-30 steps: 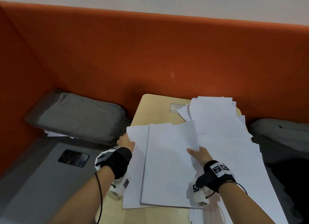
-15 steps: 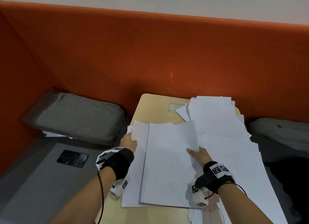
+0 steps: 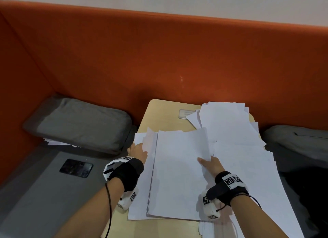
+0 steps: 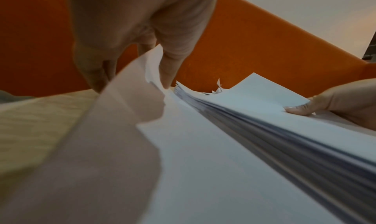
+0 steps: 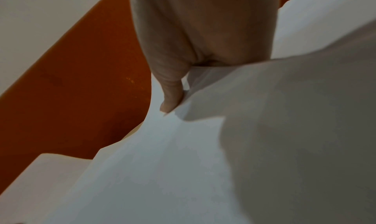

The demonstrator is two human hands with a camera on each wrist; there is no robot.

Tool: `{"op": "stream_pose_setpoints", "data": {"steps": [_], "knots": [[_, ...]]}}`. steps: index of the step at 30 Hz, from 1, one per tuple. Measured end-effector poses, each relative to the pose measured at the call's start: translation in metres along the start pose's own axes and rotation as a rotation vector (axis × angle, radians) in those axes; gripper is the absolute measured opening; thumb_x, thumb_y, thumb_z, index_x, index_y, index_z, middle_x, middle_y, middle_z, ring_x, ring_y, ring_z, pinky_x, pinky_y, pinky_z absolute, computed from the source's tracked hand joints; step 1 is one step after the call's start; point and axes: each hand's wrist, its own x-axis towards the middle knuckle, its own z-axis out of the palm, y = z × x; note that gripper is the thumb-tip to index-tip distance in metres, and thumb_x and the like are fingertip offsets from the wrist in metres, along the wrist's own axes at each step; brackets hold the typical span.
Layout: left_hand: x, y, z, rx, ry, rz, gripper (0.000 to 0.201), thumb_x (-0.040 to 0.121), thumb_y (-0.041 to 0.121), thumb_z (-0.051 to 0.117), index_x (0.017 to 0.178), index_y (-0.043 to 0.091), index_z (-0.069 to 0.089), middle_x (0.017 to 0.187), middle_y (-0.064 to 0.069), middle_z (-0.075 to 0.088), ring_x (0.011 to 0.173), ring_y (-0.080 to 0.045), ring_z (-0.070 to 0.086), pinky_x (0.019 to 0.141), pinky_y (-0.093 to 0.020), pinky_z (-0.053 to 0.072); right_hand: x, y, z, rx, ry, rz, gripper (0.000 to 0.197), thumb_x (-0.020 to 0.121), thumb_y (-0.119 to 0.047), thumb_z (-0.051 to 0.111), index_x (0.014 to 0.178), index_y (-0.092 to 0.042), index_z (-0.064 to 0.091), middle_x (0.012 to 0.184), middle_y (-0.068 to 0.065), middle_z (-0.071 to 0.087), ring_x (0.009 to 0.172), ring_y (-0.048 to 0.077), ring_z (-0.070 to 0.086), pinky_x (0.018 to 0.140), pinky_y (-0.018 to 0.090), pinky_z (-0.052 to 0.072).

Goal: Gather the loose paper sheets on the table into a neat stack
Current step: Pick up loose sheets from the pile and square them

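A thick stack of white sheets lies in the middle of the small wooden table. My left hand pinches the left edge of a loose sheet that sticks out from under the stack; in the left wrist view that sheet curls up between thumb and fingers. My right hand holds the stack's right edge, thumb on top; the right wrist view shows the thumb pressing paper. More loose sheets fan out to the right and back.
Orange padded walls close in the back and left. A grey cushion lies to the left with papers under it, another grey cushion to the right. A dark phone rests on the grey seat at left.
My left hand has lifted the left sheet's edge, which now curls upward and toward the stack. My right hand has stayed on the stack's right edge.
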Motion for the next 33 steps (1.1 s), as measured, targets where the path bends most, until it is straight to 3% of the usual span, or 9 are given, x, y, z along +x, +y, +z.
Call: {"op": "stream_pose_setpoints", "data": {"steps": [8,14,17,19,22,25,29,31,33], "knots": [[-0.006,-0.003,-0.001,-0.231,0.114,0.123,0.030,0.090,0.002,0.049,0.120,0.001,0.056,0.126,-0.018,0.051,0.116,-0.033,0.048,0.097,-0.038,0.044,0.000,-0.001,0.000,0.036,-0.007,0.015,0.024,0.089,-0.019,0.063,0.105,-0.002,0.059,0.098,0.015,0.060,0.089,0.027,0.056,0.079,0.032,0.042],[-0.010,-0.004,-0.005,-0.592,0.132,-0.065,0.060,0.094,0.000,0.043,0.146,0.015,0.019,0.124,-0.023,0.054,0.114,-0.038,0.053,0.096,-0.040,0.042,-0.003,-0.001,0.000,0.038,0.000,0.007,0.029,0.089,-0.018,0.063,0.109,0.002,0.060,0.098,0.015,0.060,0.090,0.027,0.056,0.080,0.033,0.042],[-0.001,-0.014,-0.001,-0.591,0.043,-0.089,0.030,0.097,0.004,0.040,0.125,-0.003,0.048,0.119,-0.026,0.057,0.110,-0.039,0.054,0.099,-0.043,0.044,-0.005,-0.003,-0.001,0.038,0.000,0.009,0.032,0.089,-0.018,0.063,0.111,0.005,0.060,0.097,0.015,0.059,0.089,0.027,0.055,0.077,0.032,0.041],[0.002,-0.018,0.001,-0.542,0.023,-0.080,0.027,0.098,0.009,0.040,0.109,-0.010,0.056,0.114,-0.028,0.059,0.107,-0.041,0.054,0.097,-0.042,0.044,-0.006,-0.005,-0.002,0.049,-0.005,0.010,0.032,0.089,-0.018,0.063,0.112,0.004,0.059,0.097,0.014,0.059,0.088,0.026,0.055,0.074,0.030,0.041],[0.008,-0.022,0.004,-0.538,0.020,-0.074,0.028,0.097,0.011,0.043,0.102,-0.012,0.058,0.109,-0.031,0.060,0.105,-0.045,0.054,0.095,-0.042,0.044,-0.009,-0.007,-0.003,0.085,-0.003,0.020,0.034,0.089,-0.018,0.063,0.116,0.004,0.058,0.099,0.013,0.059,0.090,0.026,0.055,0.068,0.029,0.043],[0.014,-0.024,0.005,-0.537,-0.011,-0.053,0.028,0.098,0.012,0.042,0.099,-0.011,0.059,0.105,-0.028,0.061,0.102,-0.042,0.055,0.092,-0.039,0.044,-0.010,-0.010,0.002,0.153,-0.004,0.022,0.037,0.090,-0.017,0.061,0.121,0.003,0.056,0.103,0.013,0.059,0.095,0.026,0.055,0.082,0.031,0.041],[0.015,-0.014,0.005,-0.635,-0.045,-0.024,0.033,0.099,0.014,0.033,0.069,0.007,0.046,0.086,-0.017,0.047,0.085,-0.026,0.044,0.078,-0.029,0.035,-0.012,-0.027,0.020,0.164,-0.016,-0.028,0.036,0.092,-0.015,0.059,0.122,0.004,0.056,0.107,0.015,0.062,0.095,0.024,0.057,0.081,0.029,0.042],[0.012,-0.010,0.005,-0.750,-0.090,0.010,0.030,0.100,0.022,0.035,0.094,0.005,0.060,0.101,-0.011,0.055,0.098,-0.023,0.051,0.093,-0.032,0.040,-0.012,-0.038,0.032,0.158,-0.017,-0.045,0.034,0.093,-0.013,0.056,0.122,0.005,0.055,0.106,0.014,0.060,0.094,0.023,0.055,0.076,0.027,0.043],[0.006,-0.008,0.004,-0.804,-0.118,0.058,0.032,0.098,0.020,0.044,0.121,0.000,0.054,0.120,-0.012,0.059,0.113,-0.029,0.054,0.102,-0.042,0.041,-0.012,-0.043,0.041,0.144,-0.004,-0.053,0.034,0.094,-0.014,0.054,0.123,0.004,0.053,0.113,0.017,0.060,0.094,0.023,0.053,0.076,0.026,0.042]]}}
